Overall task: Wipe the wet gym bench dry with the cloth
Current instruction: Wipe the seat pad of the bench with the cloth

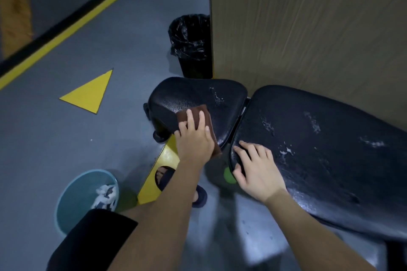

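A black padded gym bench runs from the centre to the right, with a small seat pad and a long back pad. Both pads carry water drops and white streaks. My left hand lies flat on a folded brown cloth, pressing it onto the near edge of the seat pad. My right hand rests with spread fingers on the near left corner of the back pad and holds nothing.
A black lined bin stands behind the seat pad beside a wooden panel. A light blue basin with white cloth sits on the grey floor at lower left. The bench's yellow frame and my foot are below my left arm.
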